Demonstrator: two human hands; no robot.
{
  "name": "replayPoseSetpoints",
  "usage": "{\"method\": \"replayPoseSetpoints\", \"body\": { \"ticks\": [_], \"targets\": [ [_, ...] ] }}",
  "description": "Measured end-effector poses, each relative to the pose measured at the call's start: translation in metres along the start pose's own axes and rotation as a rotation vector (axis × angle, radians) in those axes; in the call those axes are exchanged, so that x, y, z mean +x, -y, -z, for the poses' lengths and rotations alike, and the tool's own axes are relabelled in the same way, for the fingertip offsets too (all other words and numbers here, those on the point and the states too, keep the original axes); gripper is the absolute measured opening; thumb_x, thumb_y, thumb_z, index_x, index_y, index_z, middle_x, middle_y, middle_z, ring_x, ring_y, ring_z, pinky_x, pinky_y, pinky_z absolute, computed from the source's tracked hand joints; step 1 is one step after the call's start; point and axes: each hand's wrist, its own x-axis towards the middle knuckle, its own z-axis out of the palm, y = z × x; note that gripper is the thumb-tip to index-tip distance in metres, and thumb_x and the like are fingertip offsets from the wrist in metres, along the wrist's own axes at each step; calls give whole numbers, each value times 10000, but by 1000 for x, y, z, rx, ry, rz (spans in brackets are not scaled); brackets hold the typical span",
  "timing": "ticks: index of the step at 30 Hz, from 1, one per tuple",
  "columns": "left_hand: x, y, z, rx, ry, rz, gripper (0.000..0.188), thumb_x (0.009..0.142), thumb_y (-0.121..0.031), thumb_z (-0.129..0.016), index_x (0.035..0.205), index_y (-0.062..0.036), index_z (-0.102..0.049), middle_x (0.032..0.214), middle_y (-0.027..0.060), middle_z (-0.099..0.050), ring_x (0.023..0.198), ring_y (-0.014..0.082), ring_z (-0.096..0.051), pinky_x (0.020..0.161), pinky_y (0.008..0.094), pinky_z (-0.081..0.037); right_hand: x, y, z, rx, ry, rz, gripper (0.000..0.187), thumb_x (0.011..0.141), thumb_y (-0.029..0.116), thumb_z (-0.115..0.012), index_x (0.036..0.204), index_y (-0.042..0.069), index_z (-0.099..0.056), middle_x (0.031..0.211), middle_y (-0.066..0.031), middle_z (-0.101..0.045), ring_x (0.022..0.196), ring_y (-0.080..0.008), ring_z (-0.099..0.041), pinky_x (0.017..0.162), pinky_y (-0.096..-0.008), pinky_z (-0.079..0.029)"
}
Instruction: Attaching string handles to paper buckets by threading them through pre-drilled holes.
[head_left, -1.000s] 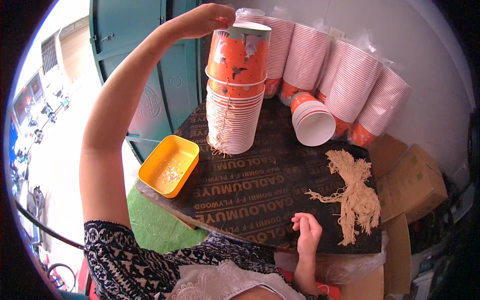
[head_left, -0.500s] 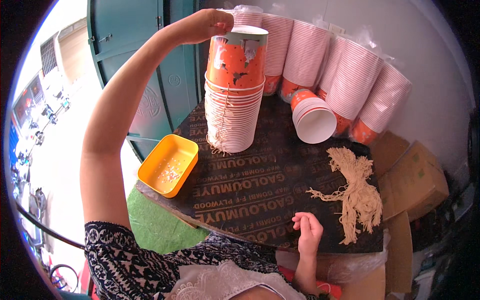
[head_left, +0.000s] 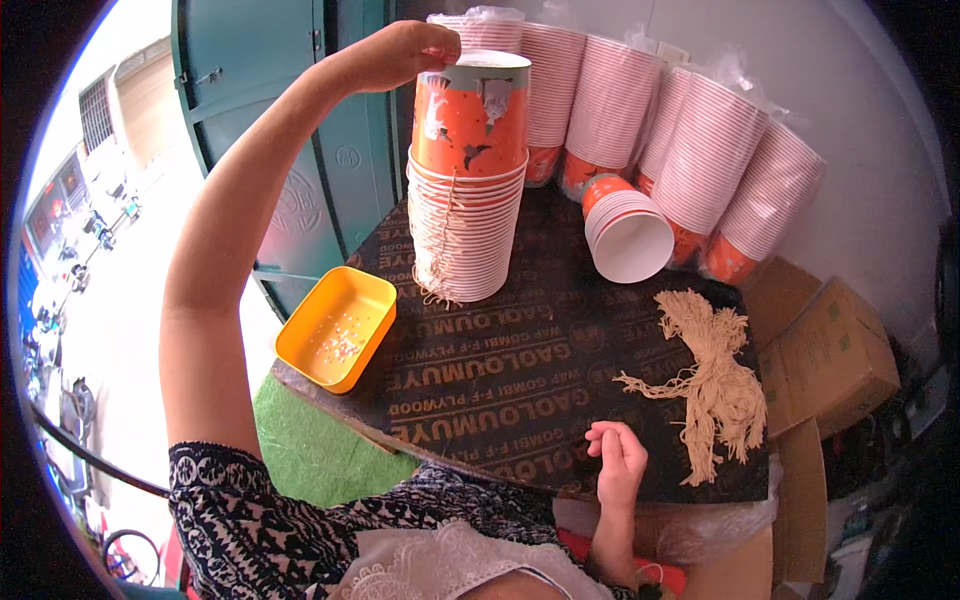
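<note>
The left hand point(head_left: 432, 48) is raised at the top of a tall stack of paper tubs point(head_left: 465, 225), its fingers bent at the left edge of the uppermost tub point(head_left: 470, 115); the fingertips are partly hidden, so whether they grip it cannot be told. The right hand point(head_left: 619, 462) is loosely closed by the near edge of the desk point(head_left: 490, 400), fingers curled in, and whether anything lies inside it cannot be seen. The stack stands upright toward the back of the desk, the top tub showing its orange side with dark figures, pale cords point(head_left: 440, 260) hanging down the white rims below. Left of it, at the desk's edge, sits a yellow tray point(head_left: 355, 298) with small pale bits point(head_left: 342, 348) inside. On the right lies a spread bundle of beige cords point(head_left: 712, 380); behind that, a few nested tubs point(head_left: 632, 248) rest on their side. Farther back, plastic-wrapped stacks point(head_left: 612, 105) line the grey wall point(head_left: 850, 120). Cardboard boxes point(head_left: 840, 355) stand beyond the right edge, a green door point(head_left: 255, 90) behind the raised arm.
</note>
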Motion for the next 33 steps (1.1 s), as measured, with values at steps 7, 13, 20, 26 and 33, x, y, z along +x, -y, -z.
{"method": "replayPoseSetpoints", "body": {
  "ticks": [7, 13, 20, 26, 33],
  "targets": [
    [-2, 5, 2, 41, -2, -44, 61, 923, -75, -611, 920, -22, -583, 869, 123, -637, 842, 275, -621, 785, 390, -509, -1, -2, 2, -7, 32, -9, 200, 986, 92, -495, 989, -25, -657, 867, -48, -666, 708, -81, -561, 651, -236, -476],
    [-1, -7, 4, 46, 8, -15, 75, 924, -78, -608, 895, -19, -572, 854, 124, -630, 827, 266, -613, 771, 385, -503, -1, -4, 4, -20, 29, 7, 197, 985, 89, -498, 996, -26, -658, 867, -49, -665, 706, -81, -559, 650, -236, -477],
    [-3, -1, 2, 3, -3, -2, 95, 937, -101, -599, 885, -26, -574, 841, 116, -632, 816, 253, -611, 763, 383, -500, -1, -4, 2, -17, 38, 6, 195, 984, 89, -497, 1004, -25, -655, 865, -48, -663, 703, -82, -558, 650, -237, -478],
    [-3, -6, -1, 64, 5, 22, 91, 938, -111, -604, 907, -26, -590, 854, 107, -645, 836, 256, -624, 766, 386, -504, -1, -2, 3, -54, 34, 24, 195, 983, 91, -498, 996, -23, -656, 869, -48, -668, 699, -81, -555, 651, -235, -478],
    [-6, -3, 2, 25, 18, 46, 101, 934, -115, -611, 895, -23, -593, 839, 114, -644, 822, 270, -628, 760, 390, -506, -2, -4, 0, -17, 31, -5, 197, 983, 101, -501, 990, -17, -658, 861, -44, -669, 701, -75, -557, 651, -230, -478]
  ]
}}
